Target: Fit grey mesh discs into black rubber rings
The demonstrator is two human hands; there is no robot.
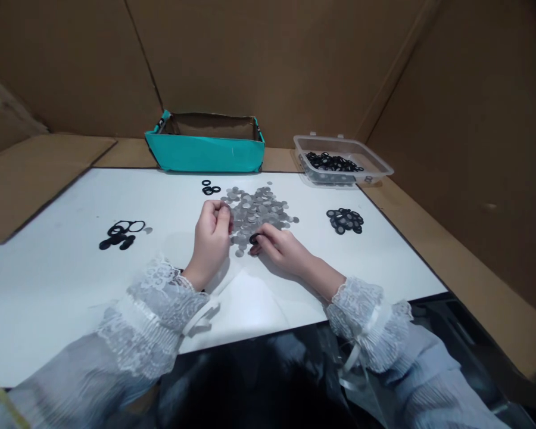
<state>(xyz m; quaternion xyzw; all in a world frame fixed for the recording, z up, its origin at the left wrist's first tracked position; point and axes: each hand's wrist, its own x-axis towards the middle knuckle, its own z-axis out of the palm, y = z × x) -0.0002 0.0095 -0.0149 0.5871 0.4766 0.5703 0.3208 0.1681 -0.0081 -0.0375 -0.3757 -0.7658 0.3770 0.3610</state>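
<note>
A loose heap of small grey discs (261,205) lies in the middle of the white board. My left hand (212,229) is closed at the heap's left edge, thumb against curled fingers; what it pinches, if anything, is hidden. Lower down, at the near side of the heap, my right hand (280,245) pinches a small black ring (254,238) between thumb and fingers. Whether a disc sits inside that ring I cannot tell. Several plain black rings (211,190) rest just beyond my left hand.
Black rings with grey centres (345,220) are piled at the right. Dark pieces and rings (117,237) lie at the left. Behind the board stand a teal box (209,155) and a clear plastic container (375,164) holding many black rings. Cardboard walls (268,65) enclose the area.
</note>
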